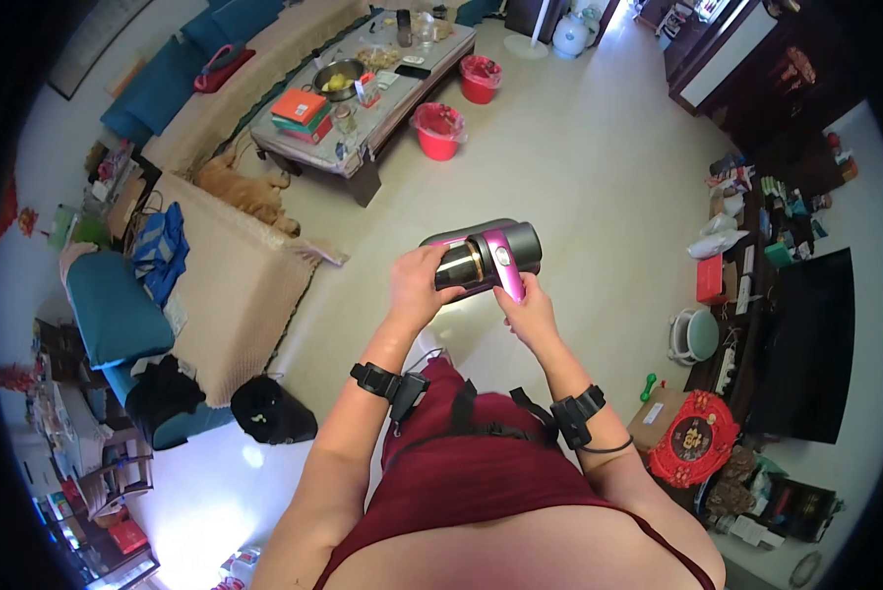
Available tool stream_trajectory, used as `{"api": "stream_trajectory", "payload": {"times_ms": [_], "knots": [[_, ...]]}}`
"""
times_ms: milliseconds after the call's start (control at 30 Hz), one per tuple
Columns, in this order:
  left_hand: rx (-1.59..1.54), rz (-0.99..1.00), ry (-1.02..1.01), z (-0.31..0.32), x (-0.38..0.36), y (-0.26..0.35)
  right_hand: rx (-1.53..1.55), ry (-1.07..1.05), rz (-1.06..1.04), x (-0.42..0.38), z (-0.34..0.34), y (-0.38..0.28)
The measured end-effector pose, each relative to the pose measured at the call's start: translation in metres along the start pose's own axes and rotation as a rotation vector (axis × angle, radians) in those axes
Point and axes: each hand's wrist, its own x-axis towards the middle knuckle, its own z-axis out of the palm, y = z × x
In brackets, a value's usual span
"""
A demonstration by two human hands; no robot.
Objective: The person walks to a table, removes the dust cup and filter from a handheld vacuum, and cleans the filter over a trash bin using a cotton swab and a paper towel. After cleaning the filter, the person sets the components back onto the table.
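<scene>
A dark grey and magenta handheld appliance with a clear dark cylinder is held up in front of my body, above the floor. My left hand wraps round the left end, at the clear cylinder. My right hand grips the magenta part from below, on the right side. Parts of the fingers of both hands are hidden behind the appliance. A black strap with a small device sits on each forearm.
A low table with boxes and a bowl stands ahead left, two red bins beside it. A dog lies near the beige sofa. A black bin is at left; a TV cabinet lines the right.
</scene>
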Motion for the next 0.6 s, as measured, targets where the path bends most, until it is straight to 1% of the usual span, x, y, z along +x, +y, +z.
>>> {"api": "stream_trajectory", "payload": {"times_ms": [67, 200, 233, 300, 400, 467, 600], "knots": [[-0.009, 0.019, -0.020, 0.011, 0.044, -0.024, 0.009, 0.032, 0.004, 0.047, 0.000, -0.013], [-0.015, 0.063, -0.041, 0.019, 0.120, -0.046, 0.055, 0.055, 0.086, 0.104, -0.004, -0.041], [-0.007, 0.056, -0.064, 0.031, 0.128, -0.058, 0.070, 0.065, 0.096, 0.121, 0.003, -0.029], [-0.004, 0.064, -0.047, 0.014, 0.180, -0.054, 0.079, 0.077, 0.095, 0.151, -0.015, -0.072], [-0.007, 0.035, -0.050, 0.050, 0.214, -0.087, -0.025, 0.082, 0.015, 0.219, -0.006, -0.040], [0.002, -0.007, -0.044, 0.067, 0.236, -0.100, -0.040, 0.034, 0.026, 0.261, -0.008, -0.037], [0.054, -0.090, 0.014, 0.086, 0.304, -0.121, -0.040, -0.103, 0.080, 0.346, -0.020, -0.068]]}}
